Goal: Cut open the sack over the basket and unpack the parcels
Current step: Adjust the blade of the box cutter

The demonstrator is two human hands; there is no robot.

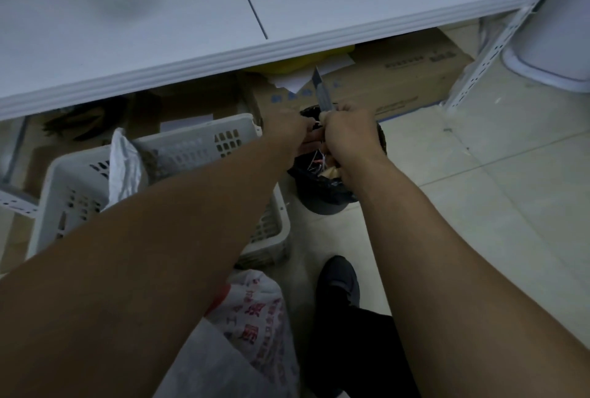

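Both my hands meet over a small black bin (322,193) lined with a black bag. My right hand (348,132) is closed around a utility knife (322,91) whose blade points up and away. My left hand (287,126) pinches something small and pale right beside the knife; I cannot tell what it is. A white slotted plastic basket (79,180) stands on the floor to the left, under my left forearm, with a white bag (123,164) sticking out of it. A white woven sack with red print (252,327) lies near my feet at the bottom.
A white shelf board (191,14) juts out above the basket and bin. Cardboard boxes (399,78) sit under it on the floor. A perforated shelf upright (491,52) and a white container (549,56) stand at the right. My dark shoe (338,282) rests on pale tiles.
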